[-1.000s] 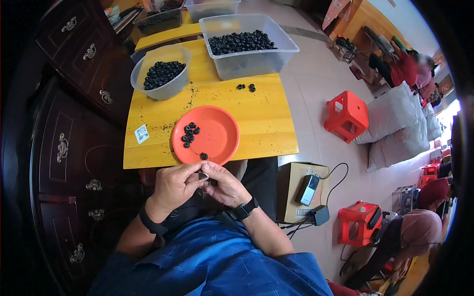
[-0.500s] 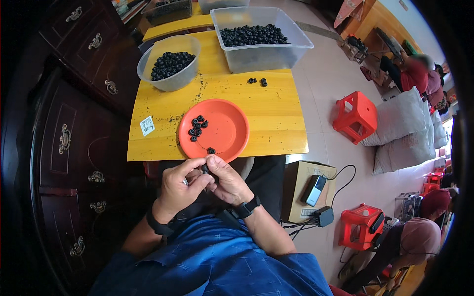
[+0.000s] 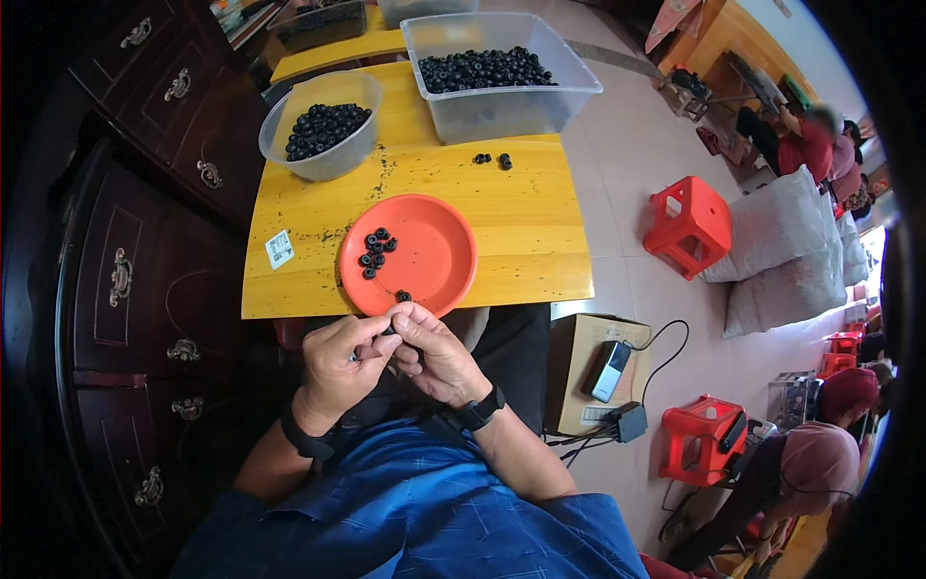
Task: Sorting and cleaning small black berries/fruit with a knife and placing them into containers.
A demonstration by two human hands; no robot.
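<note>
Just past the near table edge, my left hand (image 3: pixel 338 365) and my right hand (image 3: pixel 436 357) meet with fingertips pinched together. Between them is a small black ring-shaped part (image 3: pixel 390 331), mostly covered by the fingers. A silvery bit shows at the left fingers, too small to name. Right beyond my hands sits a round orange-red plate (image 3: pixel 439 253). Several black ring-shaped parts (image 3: pixel 375 253) lie bunched on its left side. Another black ring (image 3: pixel 402 296) rests by the plate's near rim, close to my fingertips.
On the yellow table (image 3: pixel 526 227) stand a round clear tub (image 3: pixel 333 164) and a rectangular clear bin (image 3: pixel 502 118), both holding many black rings. Loose rings (image 3: pixel 504 161), dark crumbs and a label (image 3: pixel 280 249) lie about. Dark drawers (image 3: pixel 121 270) flank the left; red stools (image 3: pixel 690 227) stand right.
My joined hands have shifted slightly and the black part sits deeper between the fingertips. The whole view has moved a little; the plate's rings look the same.
</note>
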